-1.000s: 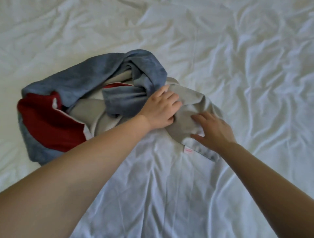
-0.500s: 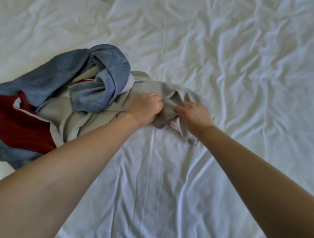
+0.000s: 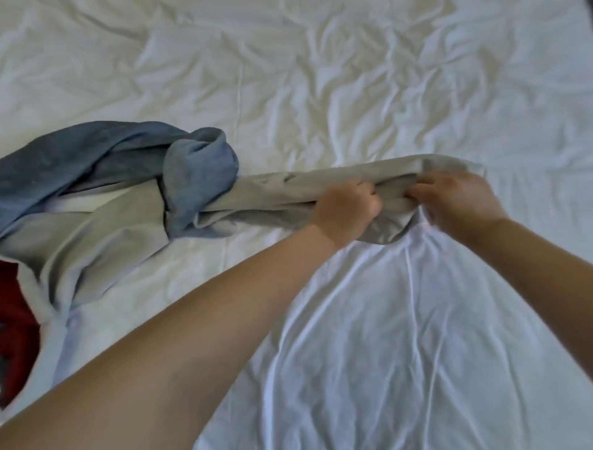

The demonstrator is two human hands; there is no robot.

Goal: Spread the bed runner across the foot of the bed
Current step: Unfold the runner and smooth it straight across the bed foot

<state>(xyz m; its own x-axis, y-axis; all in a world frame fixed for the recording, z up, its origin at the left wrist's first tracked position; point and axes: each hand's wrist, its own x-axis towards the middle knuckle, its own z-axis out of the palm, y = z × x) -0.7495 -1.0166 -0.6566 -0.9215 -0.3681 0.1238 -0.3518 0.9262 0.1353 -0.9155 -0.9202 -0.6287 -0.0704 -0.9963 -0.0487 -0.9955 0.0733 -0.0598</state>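
The bed runner is a crumpled cloth of blue, grey and dark red, bunched at the left on the white bed sheet. Its grey end stretches rightward as a twisted band, lifted off the sheet. My left hand grips this band in a fist. Just to its right, my right hand holds the grey end of the runner, fingers curled into the folds. A blue fold loops around the grey band left of my hands. The red part lies at the far left edge, partly out of view.
Wrinkled white sheet covers the whole bed, stretching far back and to the right of my hands. A dark sliver shows at the top right corner, past the bed's edge.
Both hands went from resting on the grey end to gripping it, then pulled it to the right and up off the sheet. The runner has drawn out into a band.
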